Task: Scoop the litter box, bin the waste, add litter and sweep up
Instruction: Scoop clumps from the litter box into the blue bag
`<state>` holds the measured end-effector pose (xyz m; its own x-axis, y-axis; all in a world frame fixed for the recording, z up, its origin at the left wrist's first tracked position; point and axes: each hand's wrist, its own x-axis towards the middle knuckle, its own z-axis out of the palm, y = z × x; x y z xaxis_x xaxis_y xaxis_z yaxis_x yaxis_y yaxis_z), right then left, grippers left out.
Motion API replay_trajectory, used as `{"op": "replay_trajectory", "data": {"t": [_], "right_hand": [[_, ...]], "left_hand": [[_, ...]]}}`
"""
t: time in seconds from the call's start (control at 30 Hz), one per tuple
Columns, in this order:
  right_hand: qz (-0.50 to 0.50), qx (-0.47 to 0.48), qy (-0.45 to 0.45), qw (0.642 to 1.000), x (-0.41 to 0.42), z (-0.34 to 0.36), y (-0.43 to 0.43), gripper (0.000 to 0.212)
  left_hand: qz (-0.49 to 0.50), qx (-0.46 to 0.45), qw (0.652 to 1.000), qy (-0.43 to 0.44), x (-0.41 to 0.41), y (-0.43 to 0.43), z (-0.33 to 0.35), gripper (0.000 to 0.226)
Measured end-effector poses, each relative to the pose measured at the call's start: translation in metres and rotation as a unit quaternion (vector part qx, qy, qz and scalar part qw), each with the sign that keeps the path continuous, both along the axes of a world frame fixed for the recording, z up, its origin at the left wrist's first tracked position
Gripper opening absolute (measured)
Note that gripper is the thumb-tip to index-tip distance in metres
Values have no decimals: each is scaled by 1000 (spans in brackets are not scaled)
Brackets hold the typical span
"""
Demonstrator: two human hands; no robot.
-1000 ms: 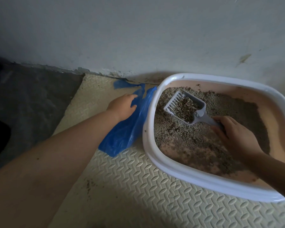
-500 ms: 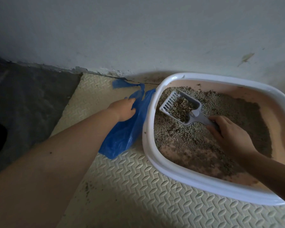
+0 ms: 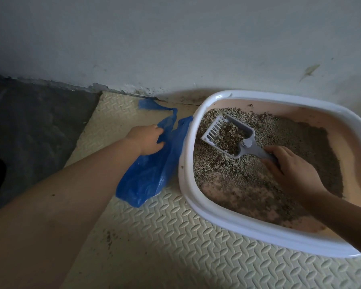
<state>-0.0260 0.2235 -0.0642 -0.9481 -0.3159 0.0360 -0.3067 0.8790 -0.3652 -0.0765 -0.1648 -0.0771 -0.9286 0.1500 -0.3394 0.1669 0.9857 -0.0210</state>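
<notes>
Right hand [image 3: 291, 171] grips grey slotted plastic scoop [image 3: 229, 137], loaded, over white-rimmed litter box [image 3: 227, 222] centre-right; left hand [image 3: 145, 140] pinches blue plastic bag [image 3: 148, 178] mid-frame.

Dimly and evenly lit, greyish, without glare. Brighter along the near edge of the cream embossed foam floor mat [image 3: 175, 257]; darkest at far left over the bare grey floor [image 3: 40, 132]. Softly shadowed behind the white-rimmed pink plastic litter box [image 3: 186, 184]. Bowed by the wide angle along the pale wall [image 3: 175, 38] base; reasonably sharp mid-frame.

grey scoop [image 3: 227, 133]: loaded, inside white litter box [image 3: 182, 163] | blue bag [image 3: 148, 176]: crumpled, touching box
</notes>
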Motion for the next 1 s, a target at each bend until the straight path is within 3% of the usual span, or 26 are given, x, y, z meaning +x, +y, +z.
{"op": "replay_trajectory", "data": {"t": [0.33,0.57,0.67,0.8,1.0], "right_hand": [[7,0,11,1000,-1,0,-6,29],[8,-6,19,1000,-1,9,-8,27],[11,-9,25,1000,-1,14,-6,29],[16,-5,45,999,-4,22,-2,36],[12,-18,58,998,-6,36,0,33]], "left_hand": [[-24,58,998,0,12,-11,2,35],[8,187,974,124,16,-19,36,10],[2,232,952,200,21,-19,60,10],[-1,269,925,268,33,-22,85,14],[17,267,912,311,58,-23,96,13]]}}
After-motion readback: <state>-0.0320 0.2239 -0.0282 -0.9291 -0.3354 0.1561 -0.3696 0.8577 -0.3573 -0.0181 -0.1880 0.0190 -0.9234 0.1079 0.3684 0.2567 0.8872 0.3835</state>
